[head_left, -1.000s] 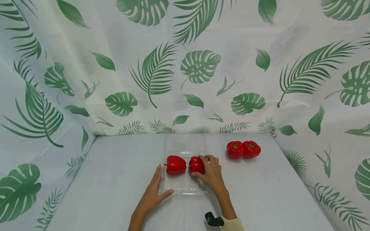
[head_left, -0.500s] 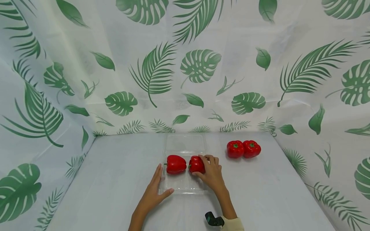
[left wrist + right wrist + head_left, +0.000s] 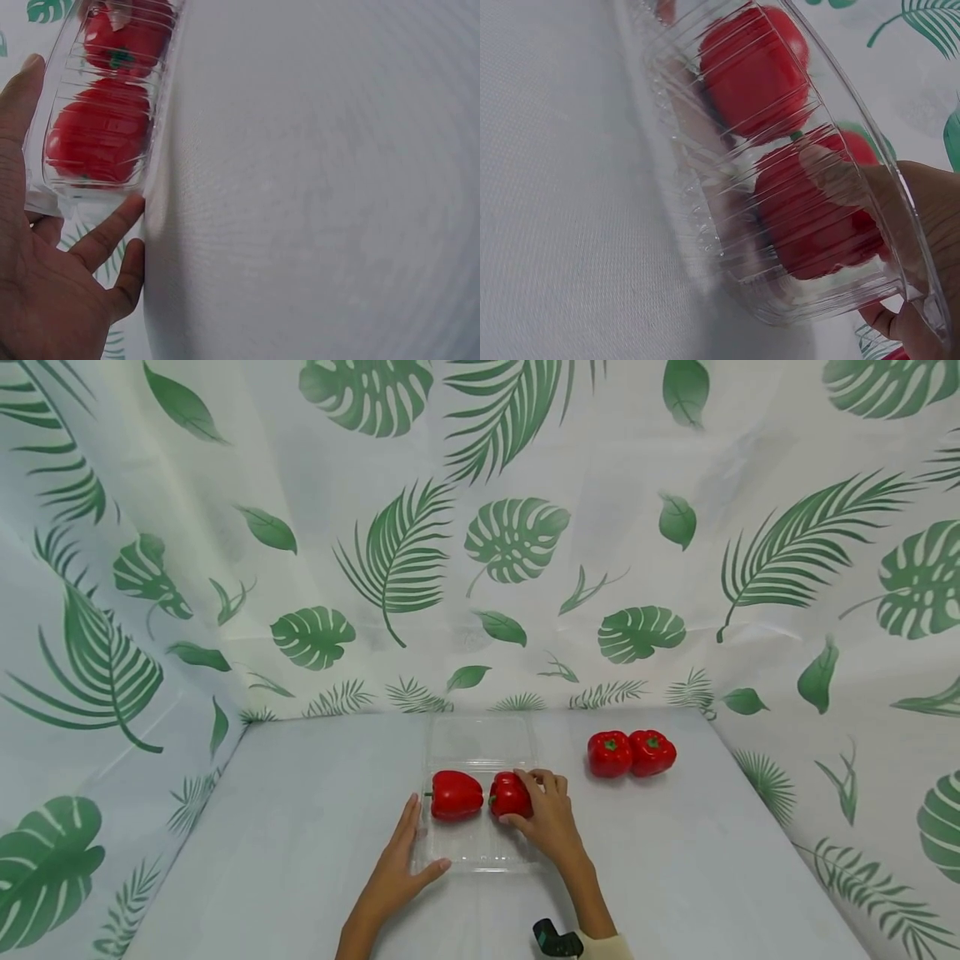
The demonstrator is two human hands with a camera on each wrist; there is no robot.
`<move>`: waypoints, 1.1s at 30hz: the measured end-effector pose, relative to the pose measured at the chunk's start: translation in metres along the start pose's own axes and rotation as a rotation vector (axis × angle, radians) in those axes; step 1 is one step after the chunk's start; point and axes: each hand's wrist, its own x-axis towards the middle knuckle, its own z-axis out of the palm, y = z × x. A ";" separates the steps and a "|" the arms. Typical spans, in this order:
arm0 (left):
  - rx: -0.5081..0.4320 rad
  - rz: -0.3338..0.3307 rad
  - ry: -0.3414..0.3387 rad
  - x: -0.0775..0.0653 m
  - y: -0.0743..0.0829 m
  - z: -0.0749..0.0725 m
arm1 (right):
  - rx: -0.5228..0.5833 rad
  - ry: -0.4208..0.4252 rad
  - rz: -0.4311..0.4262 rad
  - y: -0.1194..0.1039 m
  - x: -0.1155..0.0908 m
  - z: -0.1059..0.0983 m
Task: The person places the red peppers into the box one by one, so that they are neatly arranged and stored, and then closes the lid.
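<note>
A clear plastic clamshell container [image 3: 461, 847] lies unfolded on the table, its lid [image 3: 480, 739] toward the back. Inside are two red bell peppers side by side, the left pepper [image 3: 456, 796] on its side with the stem pointing left. My right hand [image 3: 553, 818] grips the right pepper [image 3: 508, 796], thumb at its near side and fingers over its far side; the right wrist view shows that thumb on the pepper [image 3: 814, 217] through the ribbed wall. My left hand [image 3: 393, 872] has its fingers extended along the container's left side, thumb spread at the near left corner.
Two more red bell peppers, one [image 3: 610, 753] touching the other [image 3: 652, 752], stand stem up on the white table [image 3: 690, 860] at the back right. A leaf-patterned curtain [image 3: 540, 635] borders the table at the back and sides. A black device [image 3: 557, 937] sits by the right sleeve.
The head view has tilted slightly, so everything sits a little lower in it. Both hands and the peppers keep the same places relative to the container.
</note>
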 end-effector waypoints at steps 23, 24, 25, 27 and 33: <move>-0.008 0.031 -0.005 0.001 -0.002 -0.002 | 0.028 0.013 -0.030 -0.002 0.001 -0.003; -0.005 0.029 -0.004 0.001 -0.002 -0.001 | 0.030 0.014 -0.031 -0.001 0.001 -0.003; -0.001 0.021 -0.005 0.001 -0.002 -0.001 | 0.035 0.012 -0.029 -0.002 0.001 -0.004; 0.000 0.019 -0.002 0.001 -0.002 -0.001 | 0.037 0.009 -0.025 -0.001 0.001 -0.003; -0.013 0.013 -0.009 -0.002 0.000 -0.002 | 0.055 0.023 -0.017 -0.001 -0.001 -0.001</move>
